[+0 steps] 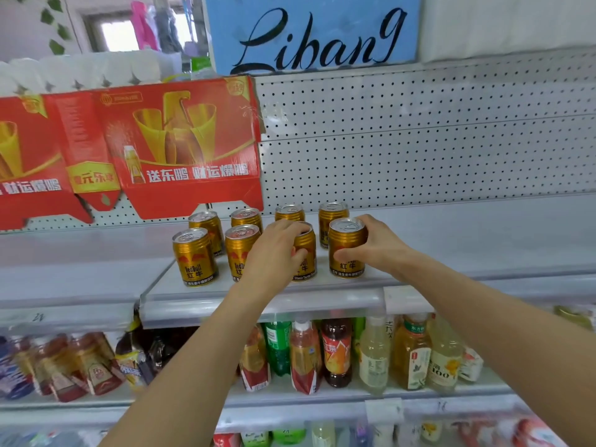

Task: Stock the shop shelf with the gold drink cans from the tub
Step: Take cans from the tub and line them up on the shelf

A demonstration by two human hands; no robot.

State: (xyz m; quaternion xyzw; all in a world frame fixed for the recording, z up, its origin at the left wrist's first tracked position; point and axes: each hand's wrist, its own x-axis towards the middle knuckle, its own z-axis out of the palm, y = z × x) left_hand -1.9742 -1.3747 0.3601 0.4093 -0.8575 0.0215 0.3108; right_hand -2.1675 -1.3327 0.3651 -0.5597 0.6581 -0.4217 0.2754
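Gold Red Bull cans stand upright in two rows on the grey shelf [322,298] at the middle of the frame, eight in all. Four sit in the back row [290,212] against the white pegboard wall [419,140]. Along the front row, the left hand [274,253] grasps the third can [304,253], its fingers curled over the rim and its thumb across the label. Just to the right, the right hand [374,243] grasps the fourth can [346,250], fingers wrapped round the far side and thumb pressed on the near side. Both held cans rest on the shelf surface, near each other but apart. Two more front cans [195,256] stand free at the left, close together.

A red cardboard display [180,146] with gold artwork hangs at the upper left of the frame, and a blue sign [312,33] lettered "Libang" sits at the top centre. Bottled drinks [374,353] fill the lower shelf across the bottom half.
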